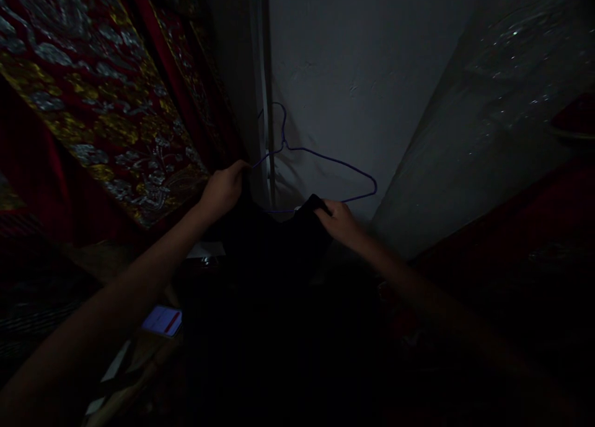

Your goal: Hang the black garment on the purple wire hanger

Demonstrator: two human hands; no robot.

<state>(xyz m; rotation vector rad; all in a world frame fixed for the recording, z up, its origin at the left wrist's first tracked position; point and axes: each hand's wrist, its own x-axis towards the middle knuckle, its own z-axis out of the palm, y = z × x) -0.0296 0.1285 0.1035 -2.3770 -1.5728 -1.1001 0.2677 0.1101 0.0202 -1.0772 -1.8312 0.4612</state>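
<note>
Lit phone: the phone [162, 320] glows in the lower left, beside the left forearm [144, 284]; dark clutter around it is too dim to name.
Black garment: the black garment [279, 253] hangs from both hands at lower centre, its lower part lost in shadow.
Left hand: the left hand [222, 193], left of centre, has its fingers closed on the garment's upper left edge, by the hanger [341, 162]; whether they also grip the wire, I cannot tell.
Right hand: the right hand [341, 222] pinches the upper right edge between thumb and fingers.
Hanger: purple wire at centre, behind the garment; its right end is bare, its left end hidden.
Metal strip: the upright strip [264, 61] stands at the hanger's hook, top centre.
Embroidered cloth: red cloth [93, 86] with gold and silver fills the upper left, close to the left hand.
Backdrop: pale wall [353, 61] at upper centre, shiny sheeting [502, 92] at upper right.
Garment's direction: neckline towards the hanger, long axis running down the frame.
Hanger's direction: hook up, long axis crosswise.
</note>
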